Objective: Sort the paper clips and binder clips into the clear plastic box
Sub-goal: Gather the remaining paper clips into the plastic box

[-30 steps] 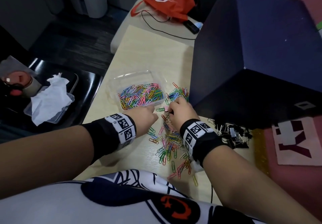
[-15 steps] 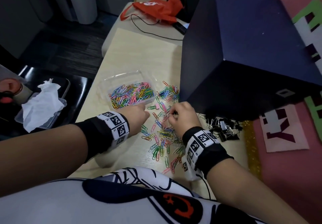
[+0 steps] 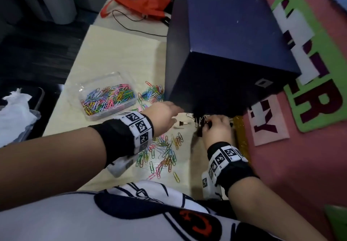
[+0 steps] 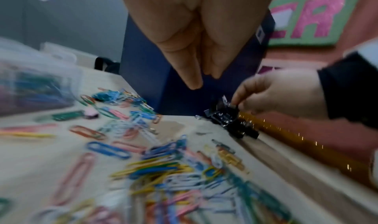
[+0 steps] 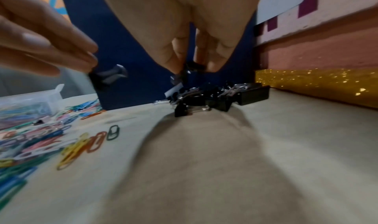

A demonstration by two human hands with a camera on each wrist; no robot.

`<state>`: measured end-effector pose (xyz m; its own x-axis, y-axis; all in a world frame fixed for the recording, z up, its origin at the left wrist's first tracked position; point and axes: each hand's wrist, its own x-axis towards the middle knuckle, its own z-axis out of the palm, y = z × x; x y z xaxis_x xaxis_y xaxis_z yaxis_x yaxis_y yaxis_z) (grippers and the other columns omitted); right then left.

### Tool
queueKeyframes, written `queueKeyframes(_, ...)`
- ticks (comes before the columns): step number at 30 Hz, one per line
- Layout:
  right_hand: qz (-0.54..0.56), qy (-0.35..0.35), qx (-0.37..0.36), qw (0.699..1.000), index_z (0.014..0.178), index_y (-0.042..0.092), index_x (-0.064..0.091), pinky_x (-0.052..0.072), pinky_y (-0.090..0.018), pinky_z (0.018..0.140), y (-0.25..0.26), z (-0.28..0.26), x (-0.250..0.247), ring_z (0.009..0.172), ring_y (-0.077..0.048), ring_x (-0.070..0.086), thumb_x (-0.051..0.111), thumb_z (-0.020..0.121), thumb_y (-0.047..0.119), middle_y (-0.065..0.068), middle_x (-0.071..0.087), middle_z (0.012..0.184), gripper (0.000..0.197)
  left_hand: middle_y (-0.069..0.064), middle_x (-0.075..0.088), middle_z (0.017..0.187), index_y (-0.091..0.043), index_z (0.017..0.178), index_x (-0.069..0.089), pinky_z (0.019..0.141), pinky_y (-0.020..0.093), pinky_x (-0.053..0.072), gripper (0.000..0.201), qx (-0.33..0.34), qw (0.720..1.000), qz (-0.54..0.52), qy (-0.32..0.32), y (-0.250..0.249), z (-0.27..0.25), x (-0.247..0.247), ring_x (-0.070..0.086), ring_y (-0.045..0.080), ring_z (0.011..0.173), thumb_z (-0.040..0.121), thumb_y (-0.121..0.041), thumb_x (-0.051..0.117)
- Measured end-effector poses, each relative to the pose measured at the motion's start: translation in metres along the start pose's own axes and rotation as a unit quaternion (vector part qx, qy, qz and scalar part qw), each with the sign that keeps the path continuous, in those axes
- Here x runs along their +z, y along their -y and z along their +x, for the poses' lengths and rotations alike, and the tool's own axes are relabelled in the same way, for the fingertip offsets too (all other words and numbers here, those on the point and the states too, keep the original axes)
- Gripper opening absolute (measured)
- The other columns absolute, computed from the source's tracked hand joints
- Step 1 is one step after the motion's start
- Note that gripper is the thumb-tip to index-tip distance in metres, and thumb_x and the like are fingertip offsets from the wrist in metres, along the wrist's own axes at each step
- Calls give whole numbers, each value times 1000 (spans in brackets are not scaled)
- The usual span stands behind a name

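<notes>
My right hand (image 3: 217, 128) pinches one binder clip (image 5: 189, 69) off the pile (image 5: 220, 96); my left (image 3: 163, 117) pinches another. I should lift straight, avoiding tangled handles.

A pale wooden tabletop (image 3: 120, 49) runs away from us, and a big dark navy box (image 3: 225, 40) sits on its right side, right against a pink wall (image 3: 293, 165) with cut-out letter panels. At the far end lies a red bag (image 3: 142, 2) with a black cable (image 3: 131, 26) trailing from it. Dark flooring (image 3: 43, 49) off to the left, and a crumpled white tissue (image 3: 15, 113) there, all in dim indoor light.
</notes>
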<state>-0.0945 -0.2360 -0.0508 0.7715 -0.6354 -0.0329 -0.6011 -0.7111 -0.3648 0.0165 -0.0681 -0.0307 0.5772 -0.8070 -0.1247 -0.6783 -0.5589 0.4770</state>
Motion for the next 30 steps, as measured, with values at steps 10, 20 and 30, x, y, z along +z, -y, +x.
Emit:
queueKeyframes(10, -42, 63, -143, 987, 107, 18, 63, 34, -29, 93, 5, -12, 1, 111, -21, 44, 54, 89, 16, -2, 51, 116, 21, 15, 53, 113, -5, 117, 53, 89, 39, 53, 40, -170, 970, 169, 49, 43, -18, -4, 56, 29, 102, 79, 4, 61)
queueKeyframes(20, -51, 199, -269, 941, 107, 18, 62, 38, -33, 98, 61, -6, 15, 112, -19, 43, 49, 90, 16, -1, 50, 115, 21, 6, 56, 94, -11, 92, 57, 72, 35, 54, 13, -148, 959, 221, 94, 62, -39, -7, 60, 24, 83, 83, -2, 55)
queueKeyframes(30, -56, 244, -274, 929, 129, 15, 52, 37, -33, 104, 145, 18, 42, 124, -26, 45, 44, 93, 12, -8, 47, 134, 37, 10, 54, 105, -12, 106, 58, 76, 38, 53, 23, -181, 972, 117, 89, 79, -57, -5, 61, 31, 91, 87, -4, 48)
